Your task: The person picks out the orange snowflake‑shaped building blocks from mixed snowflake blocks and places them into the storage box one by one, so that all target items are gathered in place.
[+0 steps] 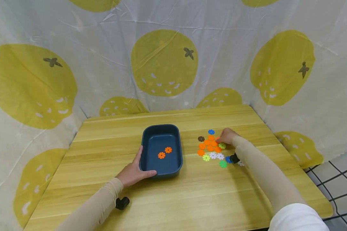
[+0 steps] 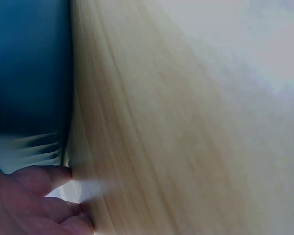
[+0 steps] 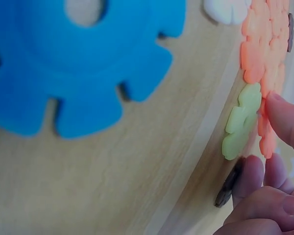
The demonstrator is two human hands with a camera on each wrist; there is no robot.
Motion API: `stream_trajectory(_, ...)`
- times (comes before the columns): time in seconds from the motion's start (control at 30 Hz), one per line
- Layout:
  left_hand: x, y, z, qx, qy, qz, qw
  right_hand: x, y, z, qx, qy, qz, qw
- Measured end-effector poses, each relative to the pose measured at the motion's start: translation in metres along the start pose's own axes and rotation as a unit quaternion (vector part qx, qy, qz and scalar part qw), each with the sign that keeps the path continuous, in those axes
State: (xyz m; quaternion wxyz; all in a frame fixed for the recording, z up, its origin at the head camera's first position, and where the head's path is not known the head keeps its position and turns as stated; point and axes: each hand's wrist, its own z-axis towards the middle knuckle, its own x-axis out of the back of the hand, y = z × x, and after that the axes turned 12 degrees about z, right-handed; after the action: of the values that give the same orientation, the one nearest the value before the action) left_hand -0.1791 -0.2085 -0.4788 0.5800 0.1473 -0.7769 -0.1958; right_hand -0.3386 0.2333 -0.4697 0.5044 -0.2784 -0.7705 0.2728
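Note:
A dark blue tray (image 1: 161, 172) stands at the middle of the table with two orange notched discs (image 1: 164, 152) inside. My left hand (image 1: 134, 171) grips its near left corner, thumb on the near rim and index finger along the left side. In the left wrist view the tray wall (image 2: 29, 73) rises beside the fingers. Right of the tray lies a cluster of orange discs (image 1: 209, 148). At its far right edge my right hand (image 1: 227, 136) pinches an orange disc (image 3: 266, 134) between thumb and fingers. A yellow-green disc (image 3: 242, 122) lies close to those fingertips.
Around the orange cluster lie a blue disc (image 1: 211, 132), a brown disc (image 1: 201, 139), white discs (image 1: 213, 155), a yellow disc (image 1: 206, 158) and a green disc (image 1: 223, 164). Another blue disc (image 3: 78, 63) looms near the right wrist camera. A lemon-print curtain (image 1: 164, 64) borders the wooden table (image 1: 191, 205).

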Motion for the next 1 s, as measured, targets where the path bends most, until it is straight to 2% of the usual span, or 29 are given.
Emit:
stream_trajectory(0.23, 0.0, 0.001, 0.0, 0.001, 0.0, 0.0, 1.0, 0.0, -0.003, -0.001, 0.004, -0.003, 0.003, 1.0)
stream_trajectory(0.53, 0.001, 0.001, -0.002, -0.001, 0.0, -0.002, 1.0, 0.007, -0.012, -0.004, 0.044, -0.015, -0.001, 0.9989)
stream_trajectory(0.77, 0.001, 0.0, -0.002, 0.001, 0.0, -0.003, 1.0, 0.013, -0.036, -0.006, 0.064, -0.018, -0.001, 0.9978)
stream_trajectory(1.0, -0.001, -0.001, -0.002, -0.002, 0.004, -0.01, 0.9999, 0.012, -0.071, -0.007, 0.086, -0.014, -0.009, 0.9962)
